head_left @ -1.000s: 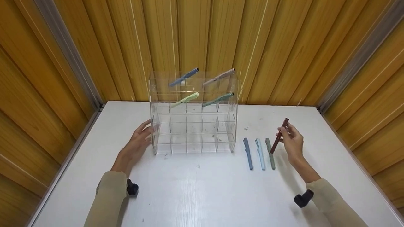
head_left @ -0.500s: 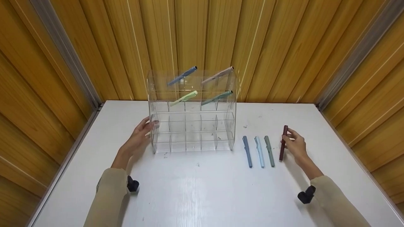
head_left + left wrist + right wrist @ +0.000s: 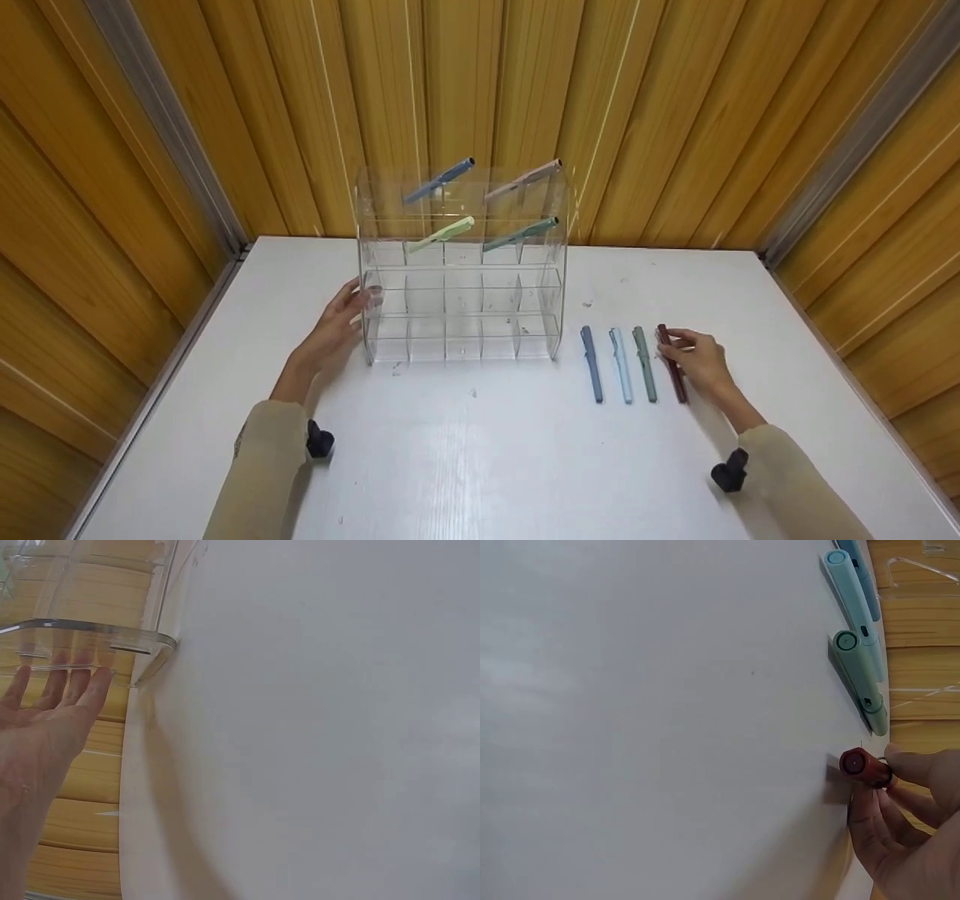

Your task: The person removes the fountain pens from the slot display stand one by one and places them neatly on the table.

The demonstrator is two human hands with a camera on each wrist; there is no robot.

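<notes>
Far L: tan sleeve [image 3: 259, 465] w/ a small black wrist cam [image 3: 320, 440], then the L hand [image 3: 330, 326], fingers extended & relaxed, tips against the L side of the clear rack [image 3: 465, 316]. L wrist view has the same: fingers spread a bit, tips at the side panel.

Rack stands upright on the white bench [image 3: 450, 465], divided into small compartments in tiers. Four pens lean in its upper part, all tilted w/ the upper end to the R. On the L, blue pen [image 3: 439, 181] above, lt green pen [image 3: 441, 235] below; on the R, pink pen [image 3: 523, 179] above, dk green pen [image 3: 521, 235] below (exact slots hard to tell thru the clear plastic).

R of the rack, loose on the bench in a near-parallel row: slate-blue pen [image 3: 592, 365], lt blue pen [image 3: 621, 365], grey-green pen [image 3: 645, 365]. Just beside that last one, apart from it, is the dk red pen [image 3: 680, 382], 4th in line & roughly level w/ the others; can't tell if it's fully flat on the bench.

R hand [image 3: 697, 360] comes in from the R & pinches the dk red pen betw. thumb & fingers (R wrist view agrees, pen end toward the cam).
</notes>
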